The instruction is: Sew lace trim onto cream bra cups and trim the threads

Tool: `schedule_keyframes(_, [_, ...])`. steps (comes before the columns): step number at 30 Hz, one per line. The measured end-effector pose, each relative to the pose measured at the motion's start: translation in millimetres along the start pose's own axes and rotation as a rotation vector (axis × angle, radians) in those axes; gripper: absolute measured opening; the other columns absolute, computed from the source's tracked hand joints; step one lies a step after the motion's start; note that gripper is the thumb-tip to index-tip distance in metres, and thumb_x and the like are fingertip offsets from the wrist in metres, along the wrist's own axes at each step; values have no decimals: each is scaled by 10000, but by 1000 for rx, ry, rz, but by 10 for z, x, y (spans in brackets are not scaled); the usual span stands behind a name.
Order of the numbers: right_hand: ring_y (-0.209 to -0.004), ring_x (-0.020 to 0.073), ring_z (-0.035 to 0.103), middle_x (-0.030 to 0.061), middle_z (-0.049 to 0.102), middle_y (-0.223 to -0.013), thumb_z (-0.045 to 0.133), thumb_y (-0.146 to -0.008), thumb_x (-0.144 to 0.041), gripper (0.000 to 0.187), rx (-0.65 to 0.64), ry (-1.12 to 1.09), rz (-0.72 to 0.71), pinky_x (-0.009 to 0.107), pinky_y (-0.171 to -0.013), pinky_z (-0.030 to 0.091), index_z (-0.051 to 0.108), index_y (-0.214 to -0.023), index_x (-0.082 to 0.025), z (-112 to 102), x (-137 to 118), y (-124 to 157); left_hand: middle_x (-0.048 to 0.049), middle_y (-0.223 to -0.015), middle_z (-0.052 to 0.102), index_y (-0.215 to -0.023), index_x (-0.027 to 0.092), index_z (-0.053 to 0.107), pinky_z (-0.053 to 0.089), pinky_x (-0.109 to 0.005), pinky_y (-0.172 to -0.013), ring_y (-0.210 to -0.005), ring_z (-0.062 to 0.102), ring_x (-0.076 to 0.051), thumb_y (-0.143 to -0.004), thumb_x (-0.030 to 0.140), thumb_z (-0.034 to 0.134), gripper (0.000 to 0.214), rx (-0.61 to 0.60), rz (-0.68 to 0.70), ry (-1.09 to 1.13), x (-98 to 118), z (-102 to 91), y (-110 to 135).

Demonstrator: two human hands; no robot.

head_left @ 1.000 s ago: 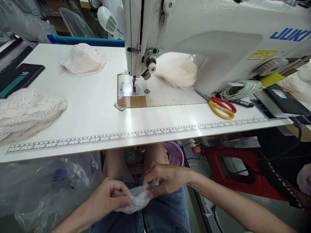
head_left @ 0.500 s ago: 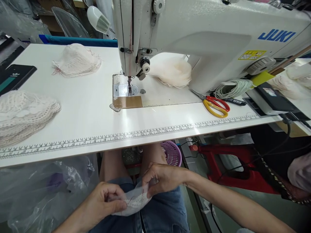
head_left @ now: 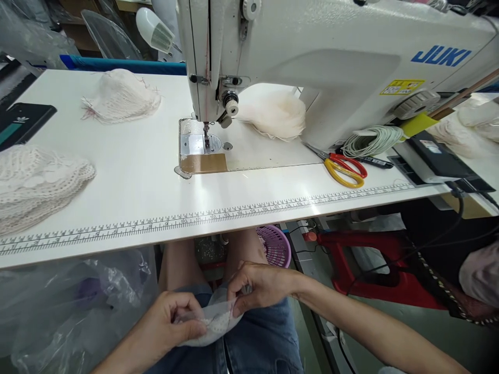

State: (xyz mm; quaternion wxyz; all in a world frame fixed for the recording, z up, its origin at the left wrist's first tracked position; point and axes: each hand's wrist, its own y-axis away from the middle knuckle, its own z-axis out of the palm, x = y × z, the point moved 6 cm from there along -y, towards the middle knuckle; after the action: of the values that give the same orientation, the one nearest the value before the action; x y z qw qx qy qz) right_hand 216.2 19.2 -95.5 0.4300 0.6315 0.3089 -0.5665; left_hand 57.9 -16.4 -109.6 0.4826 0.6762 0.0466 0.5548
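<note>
Above my lap, a small piece of sheer white fabric with eyelet lace [head_left: 218, 323] is stretched between both hands. My left hand [head_left: 175, 324] pinches its left end between thumb and fingers. At its right end my right hand [head_left: 255, 291] grips the edge, thumb below and fingers bent over. Beyond them on the table stands a white sewing machine [head_left: 331, 62], its needle and presser foot over a metal plate [head_left: 200, 143]. A stack of white lace pieces [head_left: 42, 184] lies at the left, and another white lace pile [head_left: 122, 96] sits behind it.
Cream sheer pieces [head_left: 275, 114] rest under the machine arm. Scissors [head_left: 345, 169] with red and yellow handles lie near a coil of pale cord [head_left: 372, 141]. A printed ruler [head_left: 187, 221] runs along the table's front edge. Below are a purple basket [head_left: 276, 246] and a red stool [head_left: 384, 259].
My left hand has shifted slightly to the right along the fabric, closer to my right hand. The right hand keeps nearly the same grip, and the view has shifted a little.
</note>
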Motion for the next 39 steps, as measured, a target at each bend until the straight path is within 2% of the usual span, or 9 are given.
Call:
schedule_keyframes(8, [-573,82,496,-17,596,-657,691,-766,-396,301,-4,51,2,161,-531,360,689,-839,-104,39,-9,-18,68,-495,426,-627,129,596,209,-184,-467,-480,308,-66,-621,533,746,432,3,-11,65,-35,15,-9])
schedule_keyframes(13, [-625,104,526,13,604,-694,622,-833,-293,216,-42,42,-69,178,-588,393,688,-857,-89,-3,-27,10,56,-511,455,-636,130,592,205,-192,-472,-489,325,-71,-595,544,761,449,-15,-27,84,-4,38,-5])
schedule_keyframes(16, [-666,122,548,35,618,-731,561,-865,-240,194,-75,123,-71,201,-642,413,682,-860,-89,-13,-81,32,42,-540,467,-655,126,587,202,-200,-477,-505,339,-78,-601,592,731,491,-44,-28,88,13,79,-31])
schedule_keyframes(20, [-699,128,557,19,622,-767,658,-807,-337,233,-38,207,-38,224,-712,416,672,-907,-127,63,-114,-15,62,-520,406,-644,130,561,184,-201,-469,-498,297,-73,-608,605,714,500,-45,-22,70,34,101,-67])
schedule_keyframes(23, [-638,106,539,-2,602,-710,652,-808,-397,279,24,90,-44,195,-634,412,677,-857,-123,116,-77,-56,54,-533,420,-657,129,565,181,-204,-471,-505,294,-77,-621,609,698,499,-35,-17,47,39,82,-55])
schedule_keyframes(27, [-617,111,547,19,618,-693,631,-818,-429,339,31,-52,-17,192,-593,423,688,-835,-95,103,-32,-28,65,-521,388,-656,128,580,172,-208,-474,-503,273,-78,-648,548,704,438,-24,-10,31,46,76,-30])
schedule_keyframes(30, [-648,124,564,27,646,-728,654,-789,-455,353,22,-4,38,206,-622,428,689,-873,-114,90,-52,2,80,-494,356,-632,140,572,185,-205,-475,-485,261,-75,-653,492,709,379,-38,-5,57,90,121,-49])
schedule_keyframes(34, [-593,106,531,-12,617,-639,669,-770,-478,353,109,132,-7,254,-757,405,690,-806,-127,92,-119,-7,53,-529,447,-637,134,593,237,-201,-494,-512,355,-90,-650,411,696,296,-31,25,20,172,124,-62])
schedule_keyframes(39, [-581,108,523,0,598,-617,636,-793,-495,387,118,49,-2,207,-606,399,691,-767,-112,96,-53,19,7,-716,603,-755,139,639,362,-204,-638,-702,525,-147,-678,291,682,176,-52,57,-66,184,65,15])
